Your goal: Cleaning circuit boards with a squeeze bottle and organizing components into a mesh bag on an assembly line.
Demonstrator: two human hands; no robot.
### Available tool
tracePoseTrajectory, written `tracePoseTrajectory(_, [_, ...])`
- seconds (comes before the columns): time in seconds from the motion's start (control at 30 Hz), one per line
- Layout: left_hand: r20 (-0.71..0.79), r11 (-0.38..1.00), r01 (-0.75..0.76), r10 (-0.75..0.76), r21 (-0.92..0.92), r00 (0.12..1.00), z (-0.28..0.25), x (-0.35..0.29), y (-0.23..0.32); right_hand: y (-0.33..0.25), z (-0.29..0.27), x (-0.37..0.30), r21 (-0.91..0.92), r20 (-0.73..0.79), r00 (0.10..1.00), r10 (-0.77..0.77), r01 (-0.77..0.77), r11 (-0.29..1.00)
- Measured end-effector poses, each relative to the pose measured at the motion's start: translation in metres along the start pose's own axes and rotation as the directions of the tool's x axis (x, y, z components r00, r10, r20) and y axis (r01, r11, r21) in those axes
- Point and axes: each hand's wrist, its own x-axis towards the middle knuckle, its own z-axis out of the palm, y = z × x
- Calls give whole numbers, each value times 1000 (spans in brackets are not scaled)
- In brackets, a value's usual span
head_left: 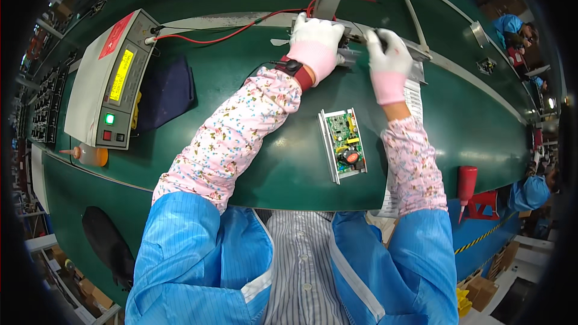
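Observation:
My left hand [316, 44], in a white glove with a pink cuff and a dark red wrist strap [293, 68], reaches to the back of the bench. Its fingers are bent over a metal piece at the fixture [348, 55]; what they grip is mostly hidden. Just to its right, my right hand [390, 59], gloved the same way, is raised beside the fixture with thumb and fingers apart, and I see nothing in it. Nearer me, between my forearms, a green circuit board in a silver metal frame [329, 147] lies on the bench.
A tester box [111, 81] with a lit yellow display stands at left, its red cable [229, 38] running to the fixture. Dark cloth [168, 93] and an orange bottle [90, 156] are near it. Printed paper [413, 99] lies under my right arm; a red bottle [466, 185] is at right.

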Motion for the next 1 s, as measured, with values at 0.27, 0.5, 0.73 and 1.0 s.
tracePoseTrajectory(0.27, [-381,973,232,-211,10,900,-21,0,-80,20,-23,-65,213,334,887,318,-400,892])
tracePoseTrajectory(0.5, [-329,913,315,-223,260,918,29,49,-174,17,-20,-68,171,304,917,260,-321,932])
tracePoseTrajectory(0.73, [-424,993,-70,104,96,900,13,13,-116,23,-20,-72,151,263,934,243,-289,945])
tracePoseTrajectory(1.0, [-154,615,-523,550,-590,821,-25,-119,-1,23,-23,-64,115,296,915,274,-319,941])
